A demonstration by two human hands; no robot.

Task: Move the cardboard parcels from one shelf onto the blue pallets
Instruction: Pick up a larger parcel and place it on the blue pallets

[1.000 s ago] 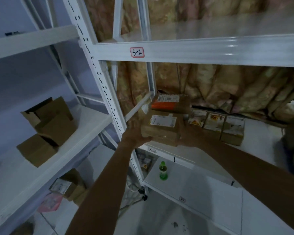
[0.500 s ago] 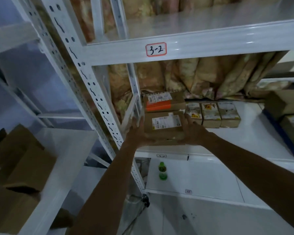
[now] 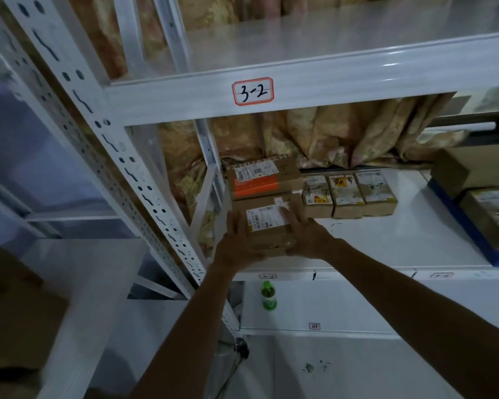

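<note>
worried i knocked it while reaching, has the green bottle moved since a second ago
No. The green bottle still stands on the lower shelf, just below the shelf-edge label, as before.

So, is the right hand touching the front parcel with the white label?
Touching. The head view shows the right hand with fingers on the front parcel, over its label.

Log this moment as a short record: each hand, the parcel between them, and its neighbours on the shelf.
left hand: flat against the parcel's left side
right hand: on its right side, fingers reaching over the top
parcel: brown cardboard, white label on top, near the front of the shelf
behind it: orange-striped parcel
to its right: three small boxes in a row
lower shelf: green bottle, upright
beam tag: 3-2
</note>
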